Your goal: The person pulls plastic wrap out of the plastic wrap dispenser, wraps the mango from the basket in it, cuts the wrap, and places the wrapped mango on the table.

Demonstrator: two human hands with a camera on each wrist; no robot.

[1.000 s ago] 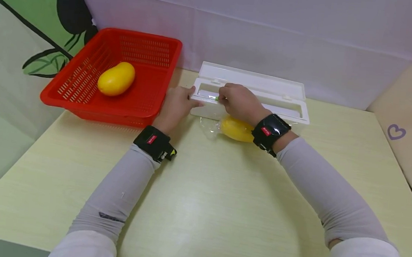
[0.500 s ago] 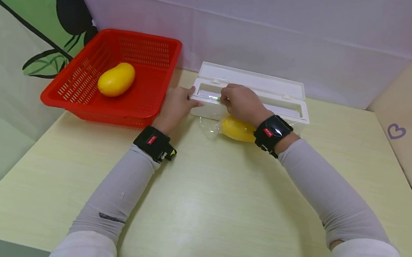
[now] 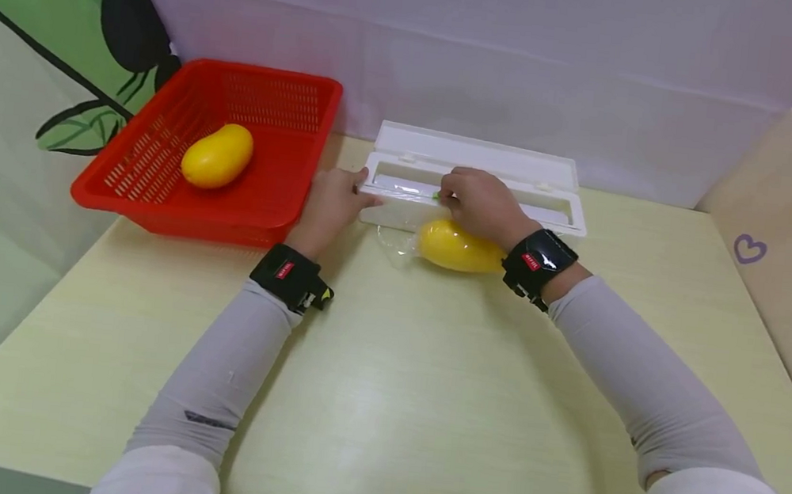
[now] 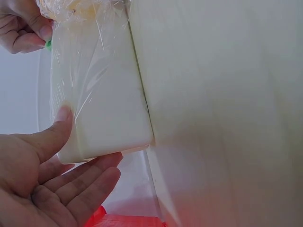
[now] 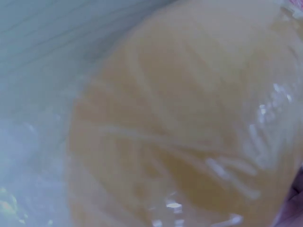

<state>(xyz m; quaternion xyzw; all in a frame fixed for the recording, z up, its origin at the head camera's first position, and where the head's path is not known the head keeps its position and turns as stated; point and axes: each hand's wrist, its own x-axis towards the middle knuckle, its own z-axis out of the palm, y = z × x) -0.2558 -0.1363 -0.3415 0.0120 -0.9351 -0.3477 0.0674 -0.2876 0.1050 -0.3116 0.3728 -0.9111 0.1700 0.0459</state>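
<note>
A white cling film dispenser stands at the back of the table with its lid raised. My left hand grips its left end; in the left wrist view the thumb presses the film-covered edge and the fingers lie against the end. Between thumb and fingers my right hand pinches the small green slide cutter on the dispenser's edge. Clear film runs from that edge over a yellow mango-like fruit lying in front. The right wrist view is filled by this wrapped fruit, blurred.
A red plastic basket stands at the back left, holding another yellow fruit without film. A purple-white cloth hangs right behind the dispenser. The table extends toward me.
My right hand has slid a little to the right along the dispenser's edge with the green cutter. The left hand keeps its grip on the left end. The head view has shifted slightly.
</note>
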